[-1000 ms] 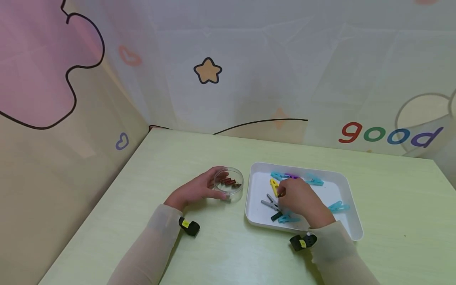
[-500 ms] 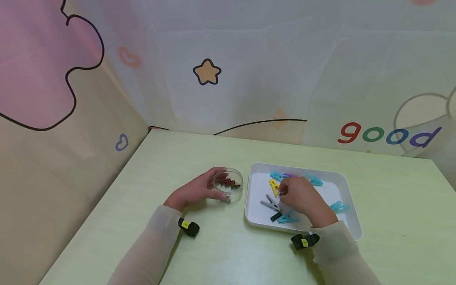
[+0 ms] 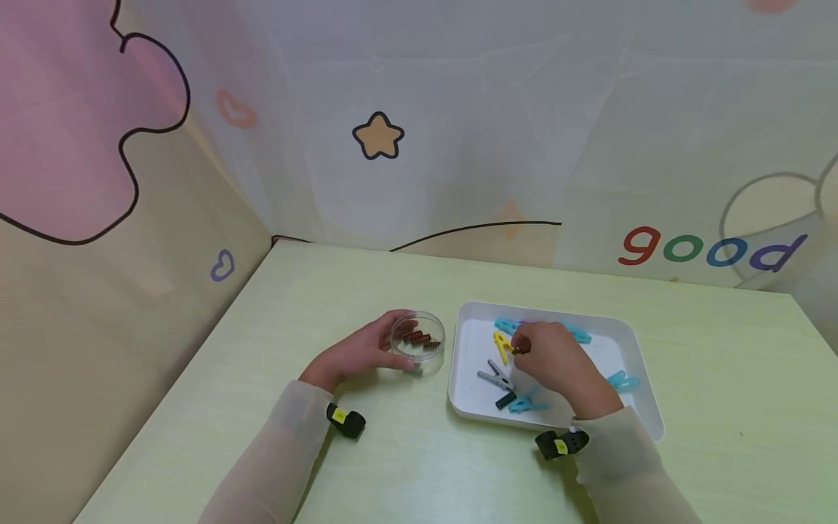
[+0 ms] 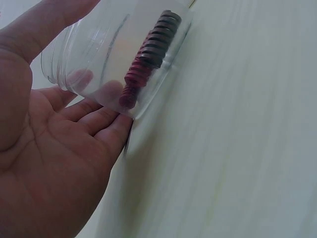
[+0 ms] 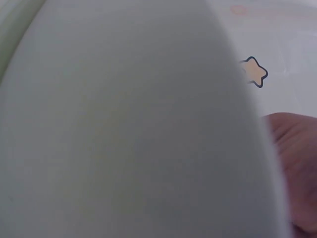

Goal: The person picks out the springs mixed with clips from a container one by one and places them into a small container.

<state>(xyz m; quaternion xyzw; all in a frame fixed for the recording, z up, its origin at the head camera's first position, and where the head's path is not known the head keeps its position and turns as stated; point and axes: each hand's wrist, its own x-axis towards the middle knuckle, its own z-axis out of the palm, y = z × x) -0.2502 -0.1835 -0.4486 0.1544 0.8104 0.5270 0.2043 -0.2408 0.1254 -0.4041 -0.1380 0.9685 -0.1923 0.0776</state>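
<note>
In the head view, my left hand (image 3: 356, 354) holds a clear round jar (image 3: 419, 358) on the table, thumb on the near side and fingers on the far side. Red springs (image 4: 138, 72) and a dark spring (image 4: 162, 37) lie inside it in the left wrist view. Over the white tray (image 3: 461, 378), my right hand (image 3: 556, 360) pinches a small dark brownish spring (image 3: 518, 351), mostly hidden by the fingers. Beside those fingertips lies a yellow clothespin (image 3: 502, 345). A grey clothespin (image 3: 497, 375) and a dark green spring (image 3: 506, 400) are nearer the tray's left front.
Light blue clothespins lie around the tray, one at the front (image 3: 526, 403) and one at the right (image 3: 623, 381). More blue ones are at the back, partly behind the hand. A tray wall (image 5: 133, 124) fills most of the right wrist view.
My right hand has risen slightly off the tray floor, and the pinched spring now shows at its fingertips. The left hand and jar have stayed in place.
</note>
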